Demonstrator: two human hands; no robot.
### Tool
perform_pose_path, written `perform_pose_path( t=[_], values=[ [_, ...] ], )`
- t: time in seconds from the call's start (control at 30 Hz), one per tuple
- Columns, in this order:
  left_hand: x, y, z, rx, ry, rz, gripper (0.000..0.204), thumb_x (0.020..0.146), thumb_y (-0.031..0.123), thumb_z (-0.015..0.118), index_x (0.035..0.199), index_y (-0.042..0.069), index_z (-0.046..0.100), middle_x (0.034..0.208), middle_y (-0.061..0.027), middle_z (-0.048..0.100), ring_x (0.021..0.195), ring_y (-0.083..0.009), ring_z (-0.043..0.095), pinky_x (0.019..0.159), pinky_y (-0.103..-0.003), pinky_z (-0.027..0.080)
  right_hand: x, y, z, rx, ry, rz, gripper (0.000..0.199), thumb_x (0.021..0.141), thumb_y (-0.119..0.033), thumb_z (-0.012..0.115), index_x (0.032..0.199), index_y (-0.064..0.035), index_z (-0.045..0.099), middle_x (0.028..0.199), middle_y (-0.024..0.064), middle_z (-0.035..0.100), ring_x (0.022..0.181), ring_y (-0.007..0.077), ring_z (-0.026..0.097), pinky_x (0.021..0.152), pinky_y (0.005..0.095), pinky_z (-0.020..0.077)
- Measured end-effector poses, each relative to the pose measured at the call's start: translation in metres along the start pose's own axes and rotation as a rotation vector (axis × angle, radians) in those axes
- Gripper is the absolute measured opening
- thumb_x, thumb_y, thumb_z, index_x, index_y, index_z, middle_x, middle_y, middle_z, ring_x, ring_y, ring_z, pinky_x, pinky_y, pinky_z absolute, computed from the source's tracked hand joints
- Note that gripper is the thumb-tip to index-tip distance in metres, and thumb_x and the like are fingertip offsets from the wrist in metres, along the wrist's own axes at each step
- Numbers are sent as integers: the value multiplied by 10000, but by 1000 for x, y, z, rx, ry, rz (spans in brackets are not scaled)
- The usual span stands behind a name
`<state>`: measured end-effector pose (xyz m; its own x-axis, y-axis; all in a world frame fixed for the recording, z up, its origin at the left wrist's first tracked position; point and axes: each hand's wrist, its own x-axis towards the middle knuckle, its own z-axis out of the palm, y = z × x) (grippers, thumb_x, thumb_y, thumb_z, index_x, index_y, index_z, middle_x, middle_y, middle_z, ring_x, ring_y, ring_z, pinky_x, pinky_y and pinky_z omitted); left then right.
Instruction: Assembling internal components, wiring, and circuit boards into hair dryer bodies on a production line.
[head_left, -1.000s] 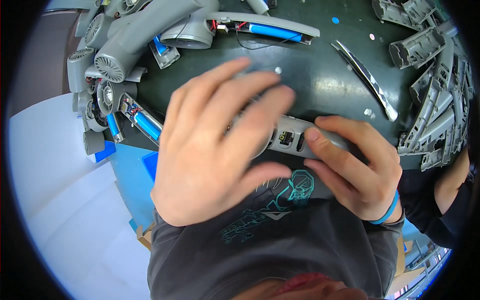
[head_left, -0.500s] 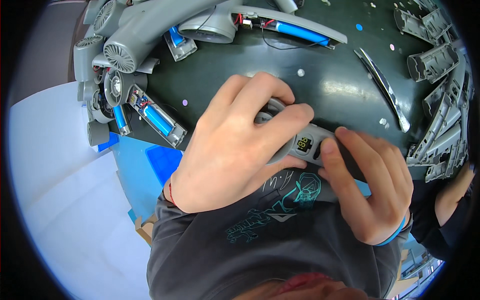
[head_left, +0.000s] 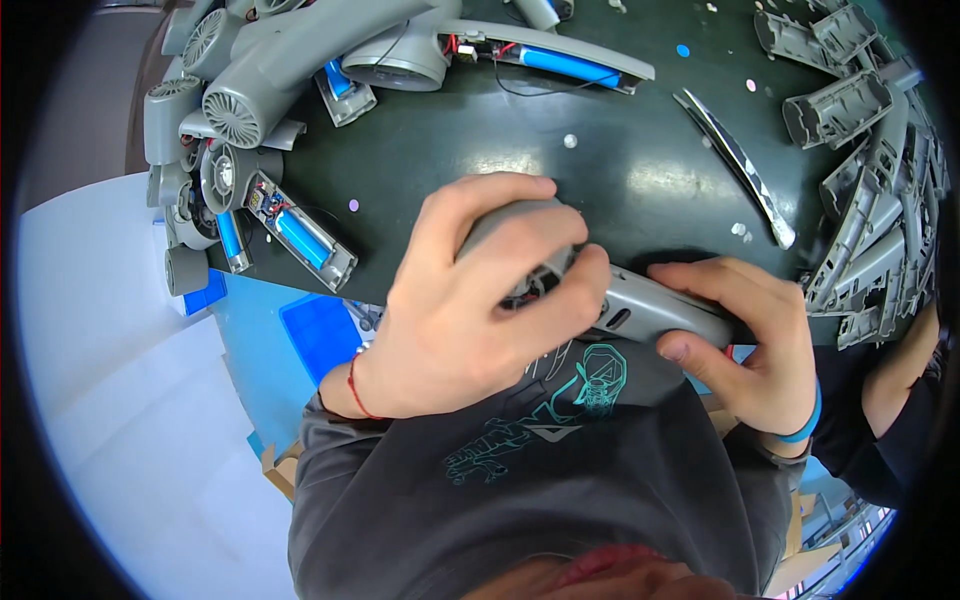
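Note:
Just in front of my shirt, at the table's near edge, I hold a grey handheld fan (head_left: 665, 308) with a round head and a long handle. My left hand (head_left: 470, 300) is wrapped round the head, and its fingers hide much of it. Through a gap between them, dark inner parts show. My right hand (head_left: 750, 340) grips the far right end of the handle, thumb on the near side and fingers on the far side. A small dark slot shows in the handle. Beyond the right hand, a pair of tweezers (head_left: 740, 165) lies on the dark table (head_left: 450, 140).
Grey fan bodies (head_left: 235, 115) pile up at the far left. Opened handles with blue batteries (head_left: 305, 238) lie beside them and at the back. Grey half-shells (head_left: 870, 250) are heaped along the right. A blue bin (head_left: 315, 330) sits below the left edge. Another person's arm (head_left: 900, 375) shows at right.
The fan has been turned in my hands: its lit display faced up before and is now out of sight. My right hand has shifted toward the handle's end. The whole view has shifted slightly.

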<state>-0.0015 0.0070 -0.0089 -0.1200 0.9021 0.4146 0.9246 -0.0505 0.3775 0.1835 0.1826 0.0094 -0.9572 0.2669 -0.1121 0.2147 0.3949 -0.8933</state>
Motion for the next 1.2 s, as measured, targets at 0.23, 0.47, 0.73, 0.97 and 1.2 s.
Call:
perform_pose_path(
  t=[0.23,0.47,0.73,0.97,1.2],
  values=[
    [-15,-10,8,-26,145,-2,516,564,217,911,1048,134,753,1160,-128,624,1200,-441,592,949,-532,550,-1,5,6,-61,9,-52,413,782,-222,869,1072,22,706,776,140,683,641,321,673,617,359,538],
    [1,-7,-1,-215,43,-182,538,609,199,913,1106,68,755,1403,-228,575,1332,-478,521,1068,-518,454,2,5,20,-433,205,-298,431,741,-265,877,999,26,692,674,90,597,548,273,612,512,357,475],
    [3,-6,1,-278,69,-153,507,626,97,898,1108,50,748,1361,-250,608,1332,-474,526,1074,-508,456,2,14,19,-333,113,-250,385,762,-272,868,931,2,656,667,100,641,529,257,637,507,321,460],
    [-1,-8,24,-782,230,-222,1252,628,85,984,1589,28,183,1616,-233,308,1404,-355,462,1153,-461,399,-13,-1,20,641,-23,308,379,1004,-243,630,1280,15,597,702,21,661,575,94,632,545,238,478],
    [-10,8,54,-903,334,-333,1314,712,247,955,1603,75,5,1627,-222,223,1450,-306,381,1171,-445,358,-15,-1,40,692,70,244,524,1037,-144,545,1509,-19,355,709,21,602,552,71,531,525,233,404]
  ],
)
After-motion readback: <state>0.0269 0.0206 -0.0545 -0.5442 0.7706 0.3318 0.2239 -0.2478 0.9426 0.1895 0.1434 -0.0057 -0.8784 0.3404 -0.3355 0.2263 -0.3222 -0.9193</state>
